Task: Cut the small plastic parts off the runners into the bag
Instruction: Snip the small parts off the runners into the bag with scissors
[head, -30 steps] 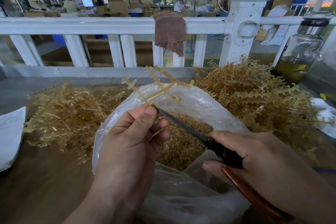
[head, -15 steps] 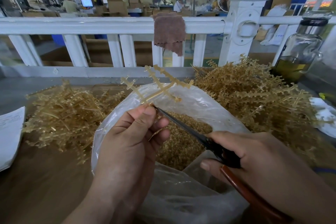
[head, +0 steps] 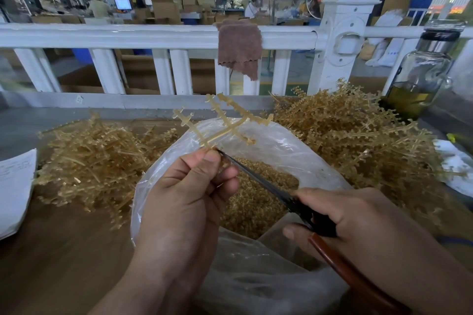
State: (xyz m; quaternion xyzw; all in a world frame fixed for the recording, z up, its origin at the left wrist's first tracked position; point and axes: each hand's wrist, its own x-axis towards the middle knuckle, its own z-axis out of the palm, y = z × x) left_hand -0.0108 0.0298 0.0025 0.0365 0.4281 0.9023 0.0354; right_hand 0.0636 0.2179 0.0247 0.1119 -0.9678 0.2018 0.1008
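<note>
My left hand [head: 186, 194] pinches an amber plastic runner [head: 225, 123] by its lower stem and holds it upright over the open clear plastic bag [head: 294, 151]. Small parts still stick out along its branches. My right hand [head: 358, 225] grips scissors [head: 258, 179] with dark blades and a red-brown handle. The blade tips reach the runner just beside my left thumb. A heap of cut amber parts [head: 253, 202] lies inside the bag.
One pile of runners [head: 97, 158] lies left of the bag, a larger one [head: 353, 133] to its right. A paper sheet [head: 15, 186] is at the left edge. Behind stand a white railing [head: 153, 36] with a brown cloth [head: 239, 46], and a glass bottle [head: 422, 74].
Both hands, the runner and the scissors stay almost where they were; only a slight shift of the view.
</note>
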